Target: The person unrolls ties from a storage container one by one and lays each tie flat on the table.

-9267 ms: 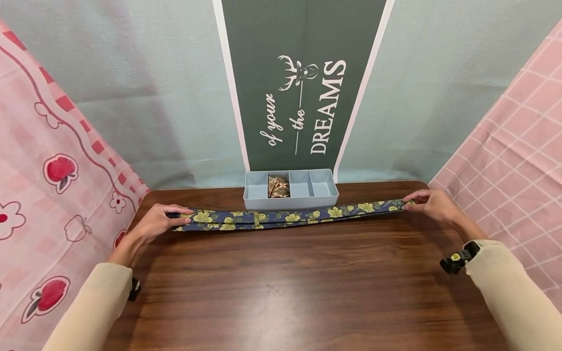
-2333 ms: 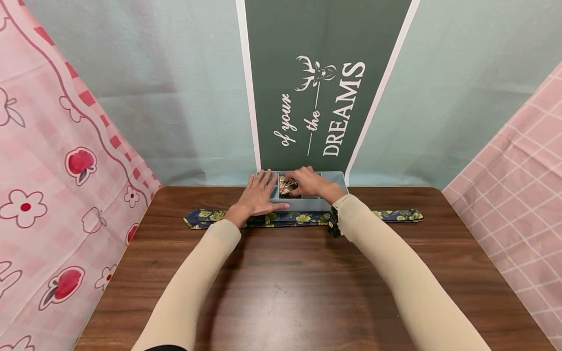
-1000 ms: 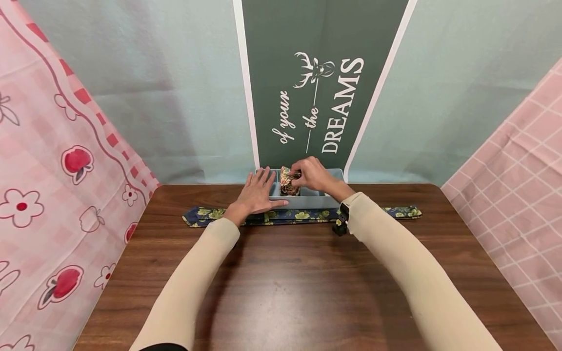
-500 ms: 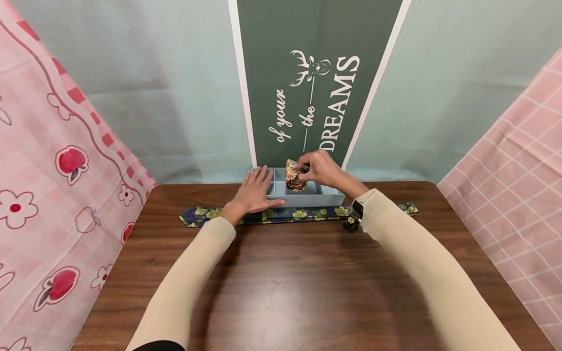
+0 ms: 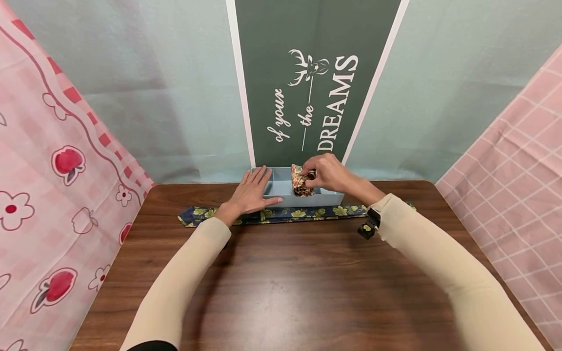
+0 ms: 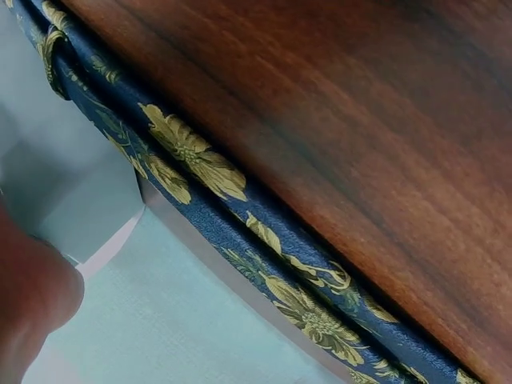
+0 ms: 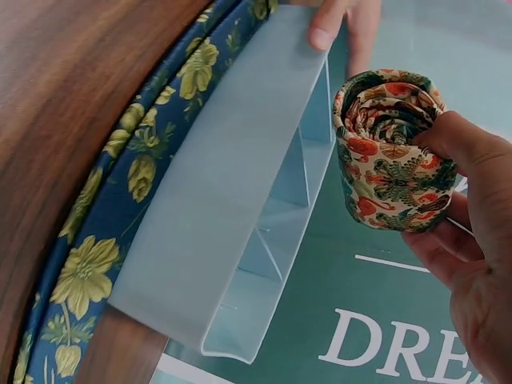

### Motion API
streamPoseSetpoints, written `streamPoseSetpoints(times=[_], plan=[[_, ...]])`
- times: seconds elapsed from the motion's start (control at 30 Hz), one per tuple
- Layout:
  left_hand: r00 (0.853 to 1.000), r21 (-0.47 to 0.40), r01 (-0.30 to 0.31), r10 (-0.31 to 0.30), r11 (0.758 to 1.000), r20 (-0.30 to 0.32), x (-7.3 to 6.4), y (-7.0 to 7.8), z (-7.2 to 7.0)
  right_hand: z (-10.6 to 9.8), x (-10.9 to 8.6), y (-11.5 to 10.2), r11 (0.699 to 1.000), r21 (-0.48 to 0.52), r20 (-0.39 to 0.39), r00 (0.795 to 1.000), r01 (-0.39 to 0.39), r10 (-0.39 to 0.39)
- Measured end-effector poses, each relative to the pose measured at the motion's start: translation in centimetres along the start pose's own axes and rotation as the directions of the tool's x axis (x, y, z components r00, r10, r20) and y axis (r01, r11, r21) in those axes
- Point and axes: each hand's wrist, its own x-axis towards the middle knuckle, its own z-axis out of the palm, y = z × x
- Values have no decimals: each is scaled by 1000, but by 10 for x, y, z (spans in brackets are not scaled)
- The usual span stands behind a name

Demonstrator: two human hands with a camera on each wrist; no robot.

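My right hand (image 5: pixel 330 173) pinches a rolled-up necktie (image 7: pixel 392 160) with a cream, orange and green pattern, its spiral edge visible in the right wrist view. The roll hangs over the light blue divided box (image 5: pixel 286 200), right of its second compartment. My left hand (image 5: pixel 250 193) rests with spread, straight fingers on the left end of this box, thumb along the front wall. A second necktie (image 5: pixel 298 214), navy with yellow flowers, lies folded lengthwise on the table in front of the box. Its right end is partly hidden by my right wrist.
The brown wooden table (image 5: pixel 281 278) reaches back to a pale green cloth (image 5: pixel 189 97) with a dark green lettered panel (image 5: pixel 272 58). Pink cloths hang on the left (image 5: pixel 66 204) and right (image 5: pixel 518 161).
Both hands earlier held the navy necktie, which now lies flat. My right hand has since lifted the rolled necktie from the second compartment and moved it right; the left stays on the box.
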Motion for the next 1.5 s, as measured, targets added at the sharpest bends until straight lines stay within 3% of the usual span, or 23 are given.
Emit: streamPoseSetpoints(times=[0.23,0.6,0.9,1.17,1.5], plan=[[998,-9,-51,51,999,-46,-7,2,-5,-8,-16,-13,1000,-14,58,998,3,-2],[987,42,-143,146,989,-67,-15,22,-15,-6,-39,-18,992,-44,77,990,119,-116],[969,65,-237,241,969,-57,-26,44,-20,-10,-59,-21,990,-62,126,985,124,-115],[946,95,-307,315,947,-82,-33,63,-14,-9,-79,-21,990,-64,133,985,123,-113],[923,61,-373,377,926,-76,-41,87,-6,-4,-103,-16,991,-54,126,985,121,-113]])
